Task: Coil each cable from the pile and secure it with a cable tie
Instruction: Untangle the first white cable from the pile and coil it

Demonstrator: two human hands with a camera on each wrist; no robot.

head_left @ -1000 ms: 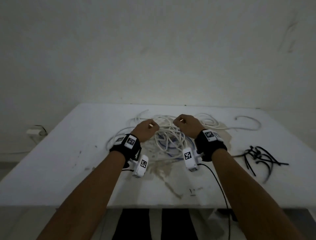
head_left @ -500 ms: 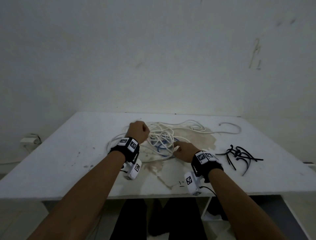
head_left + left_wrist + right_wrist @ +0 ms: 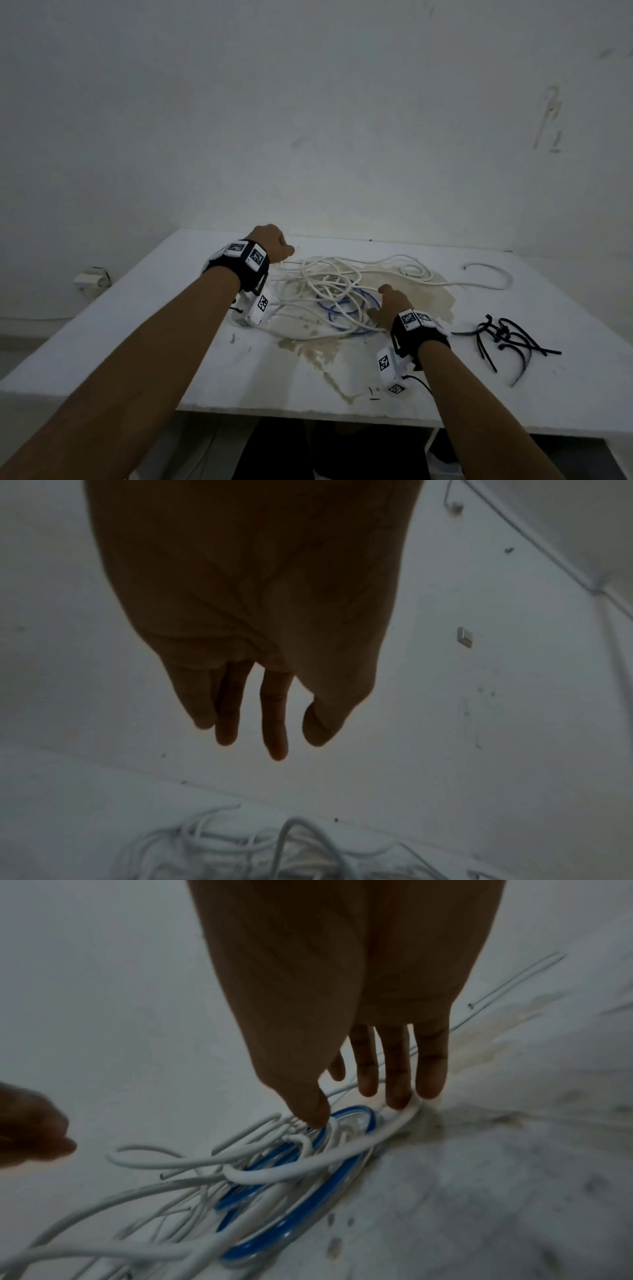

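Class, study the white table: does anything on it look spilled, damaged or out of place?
Yes. A brownish stain spreads across the white table under and beside the tangled pile of white cables, trailing toward the near edge like a dried spill. The black cable ties lie in a loose jumble at the right.

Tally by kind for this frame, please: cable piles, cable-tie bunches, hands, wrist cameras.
Cable pile: 1 (white strands with blue; single cables not countable)
Black cable-tie bunch: 1
Hands: 2, left hand, right hand
Wrist cameras: 2, left wrist camera, right wrist camera
Total: 6
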